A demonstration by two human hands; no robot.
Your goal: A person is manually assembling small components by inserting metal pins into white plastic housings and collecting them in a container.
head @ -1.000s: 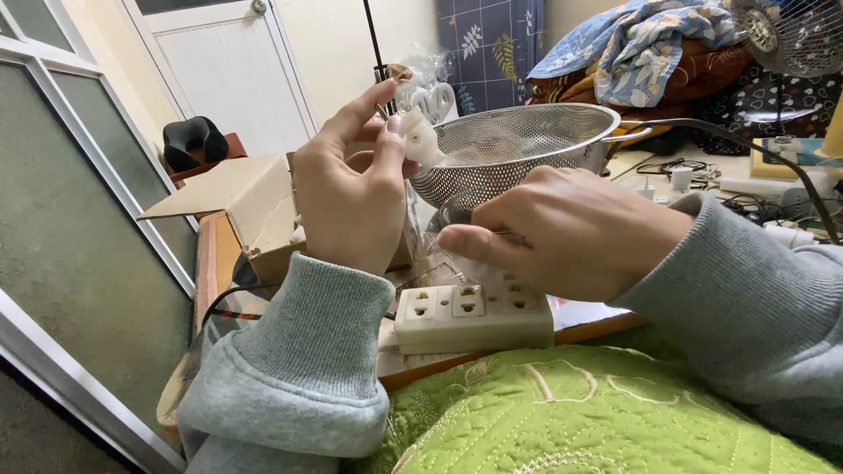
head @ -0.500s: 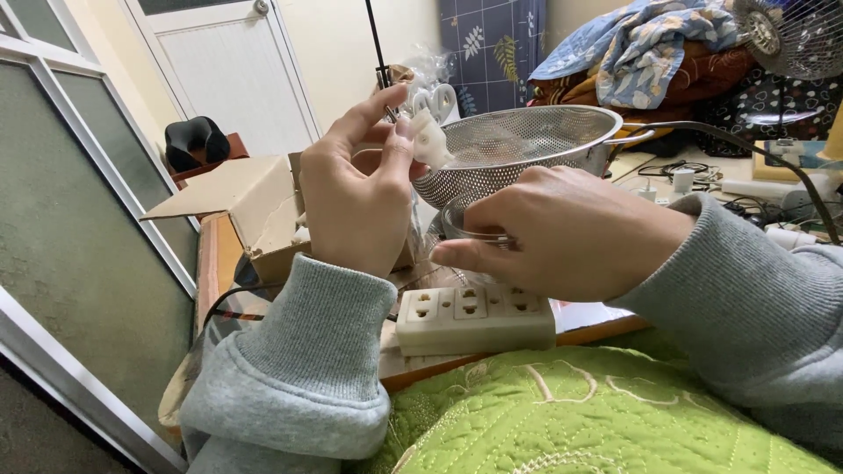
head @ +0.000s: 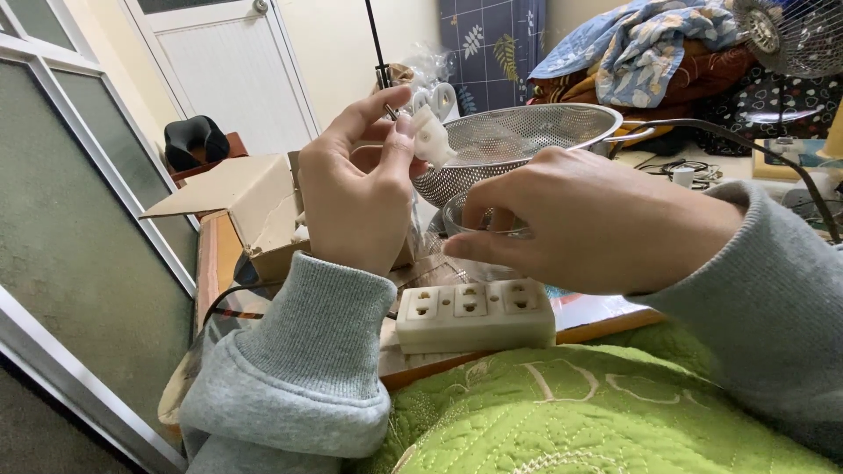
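A small white plastic part (head: 432, 136) is being pinched at the fingertips of the left hand (head: 356, 193), raised above the tabletop (head: 213, 254) and just in front of the rim of a metal mesh colander (head: 518, 140). The thumb and fingers of that hand are closing together on the part, and a thin dark pin-like piece is showing just beside it at the fingertips; what it is cannot be told. The right hand (head: 588, 219) is reaching in lower down, its fingers curling around the rim of a small clear glass bowl (head: 479, 230) that is standing under the colander; the hand is hiding much of the bowl. Just in front of both hands, a white three-outlet power strip (head: 474, 314) is lying at the near edge of the tabletop, touching a green quilted blanket (head: 562, 412). An open cardboard box (head: 250, 197) is sitting to the left, behind the left wrist. Further back, a heap of blue and brown bedding (head: 650, 53) is lying beside an electric fan (head: 790, 35).
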